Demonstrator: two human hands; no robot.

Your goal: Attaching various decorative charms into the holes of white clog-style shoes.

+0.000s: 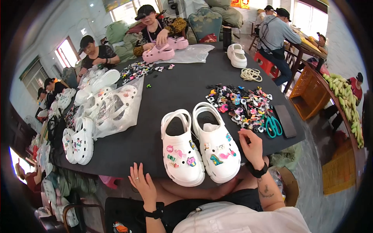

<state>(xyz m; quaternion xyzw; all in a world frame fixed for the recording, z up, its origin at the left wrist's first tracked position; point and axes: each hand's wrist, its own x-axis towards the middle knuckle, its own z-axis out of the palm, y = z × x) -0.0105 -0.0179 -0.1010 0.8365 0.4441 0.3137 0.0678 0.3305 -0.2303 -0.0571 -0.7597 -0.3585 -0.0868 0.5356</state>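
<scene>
- Covering most of the view: black tabletop, w/ a pair of white clogs at the near edge, just in front of the person. Left clog and right clog stand side by side, toes toward the person, touching or nearly so.
- Progress, judged: both clogs already carry several coloured charms on the toe part, so decorating looks well along, though some holes appear unfilled; can't tell how many more are meant to go on.
- Clear plastic bags, left side of tabletop: hold white clogs w/ charms, looks like finished pairs packed. More white clogs lie loose at the near-left edge.
- Orange crate, far right off the tabletop: open, inside not readable.
- Charm pile, right of the pair: plenty of loose charms left. Teal scissors and a dark flat block lie just beside its right edge.
- Second charm heap farther off at left-centre, near a co-worker w/ pink clogs.
- Right hand: at the right clog's outer side, fingers curled, tips pinched toward the shoe; anything held is too small to tell.
- Left hand: open, fingers spread, holding nothing, near the tabletop edge, apart from the left clog.
</scene>
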